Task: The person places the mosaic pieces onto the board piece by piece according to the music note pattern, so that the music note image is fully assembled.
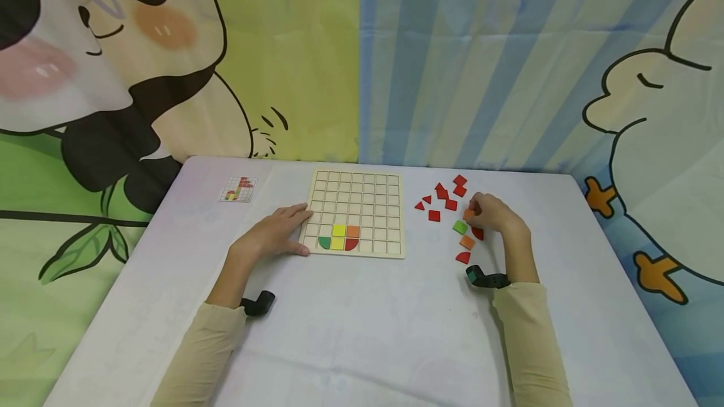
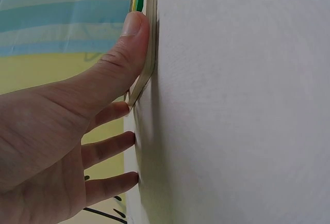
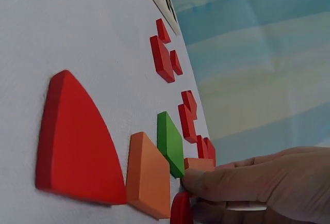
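Observation:
My left hand (image 1: 274, 232) rests at the left side of a wooden grid board (image 1: 381, 213), fingers spread. Its thumb (image 2: 135, 28) touches the board's edge near the lower corner. In the board's lower rows lie two yellow squares (image 1: 339, 230), an orange square (image 1: 353, 231), a green quarter-round piece (image 1: 325, 242) and a red quarter-round piece (image 1: 351, 244). Over at the loose pieces, my right hand (image 1: 496, 213) pinches an orange square tile (image 3: 198, 164) between thumb and fingers. Close by lie a green square (image 3: 170, 144), another orange square (image 3: 148, 175) and red quarter-round pieces (image 3: 77, 146).
Several red squares (image 1: 434, 215) and red triangles (image 1: 419, 206) are scattered right of the board. A small printed pattern card (image 1: 239, 189) lies at the back left. A cartoon-print cloth (image 1: 430, 61) hangs behind the white table (image 1: 362, 331).

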### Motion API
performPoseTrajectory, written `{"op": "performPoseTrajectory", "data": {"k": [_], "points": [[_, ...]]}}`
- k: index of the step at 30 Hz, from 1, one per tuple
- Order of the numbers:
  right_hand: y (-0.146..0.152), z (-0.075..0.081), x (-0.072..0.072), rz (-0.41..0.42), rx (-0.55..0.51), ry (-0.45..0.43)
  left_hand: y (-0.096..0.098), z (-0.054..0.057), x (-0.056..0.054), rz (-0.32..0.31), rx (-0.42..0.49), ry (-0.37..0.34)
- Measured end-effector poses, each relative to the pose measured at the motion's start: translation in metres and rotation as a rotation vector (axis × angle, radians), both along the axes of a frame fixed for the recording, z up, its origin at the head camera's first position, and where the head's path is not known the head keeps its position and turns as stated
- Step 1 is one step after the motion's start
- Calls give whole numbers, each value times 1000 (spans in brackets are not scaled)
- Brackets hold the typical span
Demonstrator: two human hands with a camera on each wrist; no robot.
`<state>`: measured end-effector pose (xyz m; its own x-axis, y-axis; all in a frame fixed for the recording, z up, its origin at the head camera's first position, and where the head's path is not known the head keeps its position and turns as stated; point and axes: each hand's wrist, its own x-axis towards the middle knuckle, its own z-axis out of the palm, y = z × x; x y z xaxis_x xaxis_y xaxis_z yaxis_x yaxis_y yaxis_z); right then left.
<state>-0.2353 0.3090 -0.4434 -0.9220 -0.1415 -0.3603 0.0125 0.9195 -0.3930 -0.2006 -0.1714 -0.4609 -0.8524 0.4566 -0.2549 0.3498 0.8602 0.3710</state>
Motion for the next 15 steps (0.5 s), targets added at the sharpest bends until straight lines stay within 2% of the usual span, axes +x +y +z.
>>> {"op": "performPoseTrajectory", "data": {"k": [3, 8, 11, 15], "points": [[1, 1, 1, -9, -39, 39, 0, -1, 0, -1, -1, 2], [-4, 7, 1, 1, -185, 154, -1, -1, 0, -1, -5, 7], [-12, 14, 1, 26, -260, 202, -1, -1, 0, 4, -1, 1], [-23, 20, 3, 65, -308, 250, 0, -2, 0, 10, 8, -8]]}}
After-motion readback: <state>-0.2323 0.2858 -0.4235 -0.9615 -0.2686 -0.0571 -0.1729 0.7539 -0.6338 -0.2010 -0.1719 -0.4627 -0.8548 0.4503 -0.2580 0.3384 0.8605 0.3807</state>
